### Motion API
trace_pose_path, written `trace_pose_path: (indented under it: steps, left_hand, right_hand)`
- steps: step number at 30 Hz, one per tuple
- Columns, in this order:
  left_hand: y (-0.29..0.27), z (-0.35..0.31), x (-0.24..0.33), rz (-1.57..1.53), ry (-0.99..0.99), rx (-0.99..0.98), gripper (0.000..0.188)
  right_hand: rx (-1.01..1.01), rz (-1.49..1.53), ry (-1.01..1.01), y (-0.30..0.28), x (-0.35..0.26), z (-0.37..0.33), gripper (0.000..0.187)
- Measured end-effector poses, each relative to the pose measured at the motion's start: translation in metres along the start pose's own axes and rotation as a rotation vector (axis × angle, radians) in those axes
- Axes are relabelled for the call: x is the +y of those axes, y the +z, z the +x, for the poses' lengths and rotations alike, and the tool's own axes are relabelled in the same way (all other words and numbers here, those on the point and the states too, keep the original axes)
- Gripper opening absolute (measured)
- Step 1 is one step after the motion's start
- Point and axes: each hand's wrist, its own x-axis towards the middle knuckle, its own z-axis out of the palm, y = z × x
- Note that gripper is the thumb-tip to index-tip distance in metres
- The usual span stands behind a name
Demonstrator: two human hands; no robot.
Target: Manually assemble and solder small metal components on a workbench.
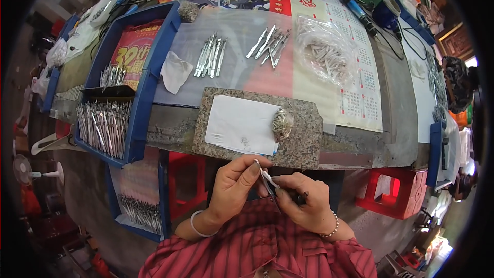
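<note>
My left hand (234,188) pinches the upper end of a slim silver metal piece (266,177) between thumb and fingers, just in front of the bench edge. Close on its right, my right hand (304,198) is closed around a dark slim tool (274,200), whose kind I cannot make out, and its thumb and fingers meet the metal piece. Beyond both hands lies a speckled stone slab (303,141), bearing a white paper sheet (239,123) with dark specks. A small clear bag of thin metal bits (282,124) sits on the slab beside the paper.
Loose silver metal pieces lie in two groups, left (210,56) and right (270,46), on a plastic sheet. A clear bag of pieces (329,56) rests on a calendar sheet (360,72). At left stands a blue tray (145,82) packed with upright pieces; red stools (393,195) are below.
</note>
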Motion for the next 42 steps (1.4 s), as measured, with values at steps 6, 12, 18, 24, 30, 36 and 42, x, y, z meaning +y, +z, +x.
trace_pose_path:
  steps: [6,12,18,24,30,36,42]
  left_hand:
    - [-0.003,-0.001,-0.003,0.148,0.042,0.036,0.023]
    - [-0.01,-0.002,0.004,0.03,0.032,0.03,0.02]
    - [-0.033,0.0,0.025,0.089,-0.01,-0.093,0.016]
    - [-0.057,0.017,0.057,0.62,0.312,-0.262,0.013]
    - [-0.079,0.04,0.058,0.971,0.701,-0.004,0.012]
    - [-0.093,0.044,0.048,1.181,0.717,0.072,0.017]
    - [-0.097,0.042,0.048,1.197,0.708,0.051,0.018]
  right_hand:
    - [-0.029,-0.198,-0.144,0.008,0.002,-0.001,0.029]
    - [0.006,-0.275,-0.278,0.019,0.006,0.004,0.033]
    - [-0.127,-0.348,-0.368,0.006,-0.004,0.021,0.033]
    - [-0.187,-0.384,-0.42,-0.001,-0.013,0.051,0.029]
    - [-0.051,-0.199,-0.305,-0.017,-0.018,0.075,0.038]
    - [-0.128,-0.213,-0.321,-0.013,-0.028,0.089,0.036]
    - [-0.293,-0.319,-0.285,0.033,-0.006,0.116,0.02]
